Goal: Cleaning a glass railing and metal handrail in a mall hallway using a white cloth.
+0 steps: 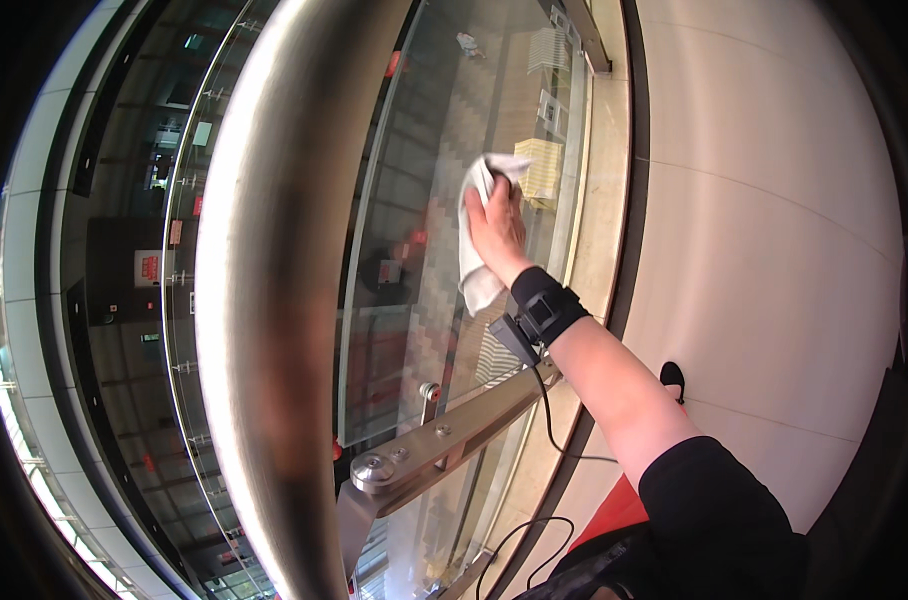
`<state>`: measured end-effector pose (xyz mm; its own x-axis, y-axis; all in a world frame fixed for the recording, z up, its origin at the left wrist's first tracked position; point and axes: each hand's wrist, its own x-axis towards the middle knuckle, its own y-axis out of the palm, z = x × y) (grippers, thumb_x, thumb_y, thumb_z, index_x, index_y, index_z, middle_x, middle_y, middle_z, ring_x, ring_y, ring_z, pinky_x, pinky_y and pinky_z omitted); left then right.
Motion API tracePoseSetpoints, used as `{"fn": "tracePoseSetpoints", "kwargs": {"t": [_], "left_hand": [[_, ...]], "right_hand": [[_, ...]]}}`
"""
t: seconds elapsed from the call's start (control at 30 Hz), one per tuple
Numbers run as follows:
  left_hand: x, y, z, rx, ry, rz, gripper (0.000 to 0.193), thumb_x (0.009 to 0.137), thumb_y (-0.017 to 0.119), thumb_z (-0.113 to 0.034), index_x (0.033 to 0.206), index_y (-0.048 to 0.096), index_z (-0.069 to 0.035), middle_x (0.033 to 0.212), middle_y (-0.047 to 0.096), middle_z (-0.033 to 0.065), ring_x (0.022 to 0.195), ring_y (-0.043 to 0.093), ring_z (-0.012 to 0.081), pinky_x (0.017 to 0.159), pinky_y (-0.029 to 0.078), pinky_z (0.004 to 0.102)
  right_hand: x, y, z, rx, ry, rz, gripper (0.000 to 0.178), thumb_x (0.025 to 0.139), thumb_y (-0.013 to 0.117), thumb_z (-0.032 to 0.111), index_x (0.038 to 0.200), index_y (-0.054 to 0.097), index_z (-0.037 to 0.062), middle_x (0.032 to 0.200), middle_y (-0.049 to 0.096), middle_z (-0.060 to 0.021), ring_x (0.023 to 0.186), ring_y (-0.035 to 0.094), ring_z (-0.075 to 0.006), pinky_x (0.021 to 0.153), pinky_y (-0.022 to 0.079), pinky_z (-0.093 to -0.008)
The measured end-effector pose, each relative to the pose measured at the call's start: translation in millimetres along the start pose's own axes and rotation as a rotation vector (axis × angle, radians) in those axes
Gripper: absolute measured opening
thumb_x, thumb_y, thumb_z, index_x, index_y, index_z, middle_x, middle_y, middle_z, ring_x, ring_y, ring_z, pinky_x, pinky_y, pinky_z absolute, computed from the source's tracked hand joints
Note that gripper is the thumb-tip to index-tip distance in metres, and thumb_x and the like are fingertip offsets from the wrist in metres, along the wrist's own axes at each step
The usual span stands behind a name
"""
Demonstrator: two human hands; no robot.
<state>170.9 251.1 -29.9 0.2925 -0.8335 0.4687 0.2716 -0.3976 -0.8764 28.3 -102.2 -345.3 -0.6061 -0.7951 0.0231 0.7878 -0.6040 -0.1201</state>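
My right hand is closed around a white cloth, with the cloth bunched under the fingers and hanging down on both sides. The cloth lies against or just over a clear glass panel; I cannot tell how firmly it touches. On my right wrist sits a black strap with a small dark device and a cable. My left hand is out of view.
A thick, shiny metal handrail runs along the left of the glass. Below my hand, a metal bracket joins rail and panel. The cable loops near my arm. Pale floor lies to the right, with a black shoe.
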Motion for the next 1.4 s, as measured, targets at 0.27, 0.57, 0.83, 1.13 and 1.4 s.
{"fn": "tracePoseSetpoints", "kwargs": {"t": [0.27, 0.57, 0.83, 1.13, 1.4], "left_hand": [[-3.9, 1.8, 22.0, 0.049, 0.040, -0.033, 0.065, 0.077, 0.059, -0.047, 0.117, 0.050, 0.003, 0.078, 0.057, 0.0184, 0.061, 0.052, 0.0326, 0.053, 0.041, 0.0414], [-9.0, -3.0, 38.5, 0.131, -0.031, 0.105, 0.076, 0.083, 0.050, -0.058, 0.122, 0.046, 0.007, 0.100, 0.055, 0.0259, 0.083, 0.055, 0.0346, 0.067, 0.045, 0.0420], [-16.6, -8.8, 63.8, 0.124, 0.053, 0.096, 0.082, 0.088, 0.048, -0.057, 0.133, 0.031, 0.011, 0.112, 0.052, 0.0270, 0.094, 0.055, 0.0298, 0.077, 0.047, 0.0374], [-14.5, -4.2, 45.5, 0.128, 0.002, 0.124, 0.083, 0.087, 0.049, -0.057, 0.132, 0.032, 0.011, 0.112, 0.052, 0.0268, 0.095, 0.055, 0.0298, 0.078, 0.046, 0.0372], [-12.8, -5.8, 29.5, 0.060, -0.034, 0.151, 0.083, 0.087, 0.050, -0.057, 0.131, 0.032, 0.011, 0.113, 0.052, 0.0266, 0.095, 0.054, 0.0297, 0.078, 0.046, 0.0370]], "right_hand": [[-143.6, -8.1, 14.9, 0.401, -0.589, 0.433, 0.047, 0.083, 0.058, 0.025, 0.122, 0.045, 0.0020, 0.121, 0.049, -0.0213, 0.108, 0.053, -0.0340, 0.080, 0.051, -0.0379], [-110.2, 6.4, -96.5, -0.162, 0.163, 0.228, 0.042, 0.088, 0.052, 0.022, 0.120, 0.038, -0.0020, 0.113, 0.045, -0.0284, 0.085, 0.057, -0.0438, 0.065, 0.049, -0.0492], [-173.0, 2.0, -72.1, -0.056, 0.053, 0.375, 0.034, 0.083, 0.053, 0.009, 0.115, 0.046, 0.0017, 0.113, 0.045, -0.0286, 0.086, 0.057, -0.0422, 0.070, 0.051, -0.0466], [-209.4, 18.5, -140.5, 0.165, 0.599, 0.490, 0.039, 0.091, 0.048, 0.023, 0.120, 0.038, -0.0005, 0.112, 0.044, -0.0364, 0.096, 0.053, -0.0491, 0.078, 0.047, -0.0498], [-167.9, 10.3, -125.3, -0.008, 0.329, 0.269, 0.026, 0.089, 0.049, 0.014, 0.111, 0.045, 0.0021, 0.106, 0.049, -0.0284, 0.080, 0.058, -0.0432, 0.067, 0.049, -0.0507]]}}
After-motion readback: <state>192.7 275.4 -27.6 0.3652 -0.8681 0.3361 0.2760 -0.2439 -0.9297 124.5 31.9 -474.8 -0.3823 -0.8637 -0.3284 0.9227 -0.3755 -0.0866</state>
